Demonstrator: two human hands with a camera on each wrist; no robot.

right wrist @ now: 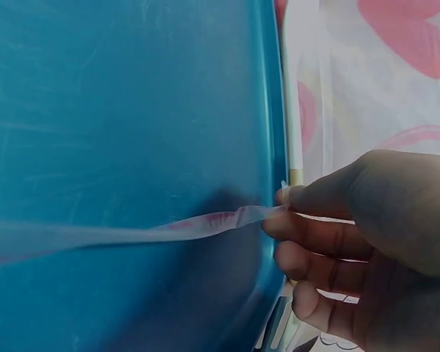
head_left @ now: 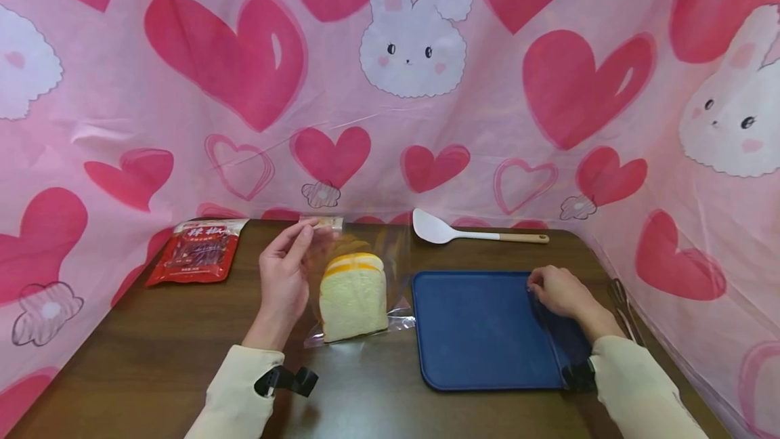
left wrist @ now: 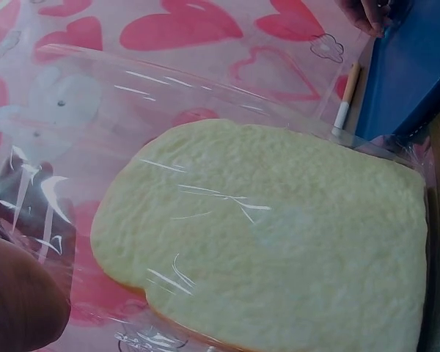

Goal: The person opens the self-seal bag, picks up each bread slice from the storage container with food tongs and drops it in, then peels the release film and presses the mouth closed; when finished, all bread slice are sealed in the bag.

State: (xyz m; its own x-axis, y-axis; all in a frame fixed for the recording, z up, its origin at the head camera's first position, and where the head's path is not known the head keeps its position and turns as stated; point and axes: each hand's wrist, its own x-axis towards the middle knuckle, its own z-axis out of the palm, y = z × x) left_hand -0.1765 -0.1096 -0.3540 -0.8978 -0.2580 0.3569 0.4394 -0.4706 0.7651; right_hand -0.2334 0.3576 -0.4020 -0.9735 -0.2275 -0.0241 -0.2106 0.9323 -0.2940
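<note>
Two slices of white bread (head_left: 353, 300) with golden crusts stand inside a clear plastic bag (head_left: 399, 249). My left hand (head_left: 285, 283) grips this bag by its upper left side. In the left wrist view the thumb (left wrist: 22, 301) is in front of the film, with fingers showing through behind it. On the right, my right hand (head_left: 560, 292) pinches one end of a thin clear plastic strip (right wrist: 191, 226) between thumb and forefinger. That strip stretches across the right part of a blue tray (head_left: 475, 330), toward the wrist.
A red and white food packet (head_left: 198, 253) lies at the back left. Behind the tray is a white turner (head_left: 434, 227) with a wooden handle. Thin metal utensils (head_left: 624, 310) lie near the right table edge. A pink heart-patterned cloth (head_left: 329, 100) encloses the table's back and sides.
</note>
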